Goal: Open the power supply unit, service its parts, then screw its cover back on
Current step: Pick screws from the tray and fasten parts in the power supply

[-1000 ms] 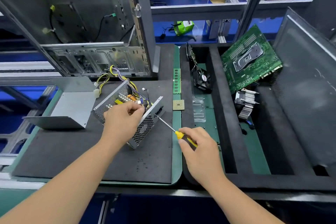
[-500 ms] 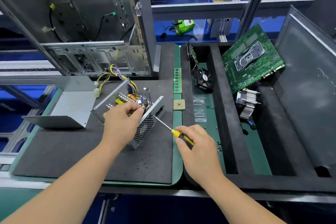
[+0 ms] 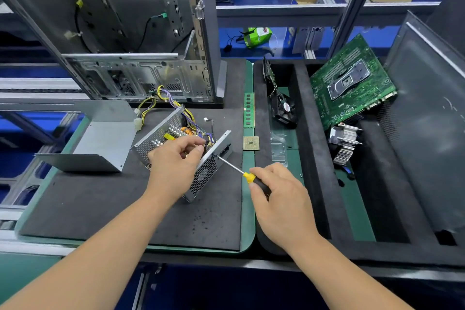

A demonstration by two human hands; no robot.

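The power supply (image 3: 173,148), an open box of perforated sheet metal with bundled yellow and purple wires and small coils exposed inside, is seen tilted on the dark foam mat (image 3: 105,209), near the mat's right half. It is gripped from above by the left hand (image 3: 176,166), whose fingers are curled over the open top edge with the thumb and forefinger pinched together at the inner parts. One screwdriver (image 3: 236,170), with a thin steel shaft and a yellow-and-black handle, is held in the right hand (image 3: 279,196), fingers closed round the handle; its tip is set against the unit's right wall, beside the mesh grille.

One removed cover (image 3: 100,143), a bent piece of smooth grey sheet metal, lies to the left of the unit, apart from it, its left corner reaching past the mat's edge. Bare mat is left in front of the unit, toward the near edge. Behind the unit one empty computer case (image 3: 136,33) stands upright.

Along the green table strip to the right, one memory stick (image 3: 249,109) and one square processor chip (image 3: 251,143) lie in line, just beside the mat's right edge. Further right, black foam compartments hold one small fan card (image 3: 283,108), one green motherboard (image 3: 352,85) leaning tilted, and one finned metal heatsink (image 3: 346,142) below it.
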